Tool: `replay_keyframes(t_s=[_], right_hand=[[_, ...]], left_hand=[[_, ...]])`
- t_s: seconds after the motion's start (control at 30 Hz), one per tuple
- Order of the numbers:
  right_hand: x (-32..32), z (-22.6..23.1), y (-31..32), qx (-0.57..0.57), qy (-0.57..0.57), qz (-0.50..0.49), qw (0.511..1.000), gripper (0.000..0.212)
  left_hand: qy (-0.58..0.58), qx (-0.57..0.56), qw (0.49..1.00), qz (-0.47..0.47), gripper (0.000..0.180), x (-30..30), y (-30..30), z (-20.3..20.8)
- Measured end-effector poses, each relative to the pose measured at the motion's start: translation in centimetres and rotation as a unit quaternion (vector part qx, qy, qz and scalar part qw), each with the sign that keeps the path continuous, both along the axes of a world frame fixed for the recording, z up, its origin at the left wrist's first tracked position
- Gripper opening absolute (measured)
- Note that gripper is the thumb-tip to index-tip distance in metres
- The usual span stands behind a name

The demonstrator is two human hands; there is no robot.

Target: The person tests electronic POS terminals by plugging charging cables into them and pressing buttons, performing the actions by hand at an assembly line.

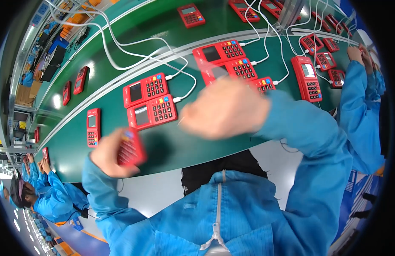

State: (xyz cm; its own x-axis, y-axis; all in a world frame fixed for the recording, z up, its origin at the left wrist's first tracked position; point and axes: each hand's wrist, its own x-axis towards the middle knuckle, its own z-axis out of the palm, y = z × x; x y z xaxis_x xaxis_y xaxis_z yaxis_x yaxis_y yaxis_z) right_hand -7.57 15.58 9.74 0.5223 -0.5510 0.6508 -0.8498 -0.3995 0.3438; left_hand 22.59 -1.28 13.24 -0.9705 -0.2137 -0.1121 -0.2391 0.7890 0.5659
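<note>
My left hand (110, 153) is closed around a red card payment terminal (132, 150), its keypad facing up, above the near edge of the green bench. My right hand (225, 109) is smeared by motion over the middle of the bench, so its fingers are unclear. Left of it, two red terminals (152, 112) lie side by side with white cables (186, 91) plugged into their ends. Behind it lies a group of cabled red terminals (218, 52), partly hidden by the hand and sleeve. One more terminal (93, 127) rests without a cable, just beyond my left hand.
A metal rail (84, 106) divides my strip of bench from a green conveyor surface (133, 32) carrying more terminals. White cables hang over it. At right lies a larger red terminal (307, 79), near a co-worker's sleeve (353, 98). More people (52, 192) sit at left.
</note>
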Motion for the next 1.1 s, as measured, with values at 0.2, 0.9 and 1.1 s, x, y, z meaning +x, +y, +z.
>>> replay_keyframes(t_s=[0.2,0.9,1.1], right_hand=[[-1.4,-1.7,0.0,0.021,-0.145,-0.08,0.986,0.019],[4.6,-9.4,-4.9,0.14,-0.141,-0.166,0.966,0.009],[3.6,-5.0,-2.2,0.041,-0.051,-0.034,0.997,0.014]], left_hand=[[0.159,-0.005,0.916,0.368,0.065,-4.0,-19.5,-6.1],[0.073,-0.27,0.954,-0.11,0.093,-8.4,-1.0,-6.2],[0.014,-0.069,0.997,-0.036,0.067,-7.0,0.7,-3.2]])
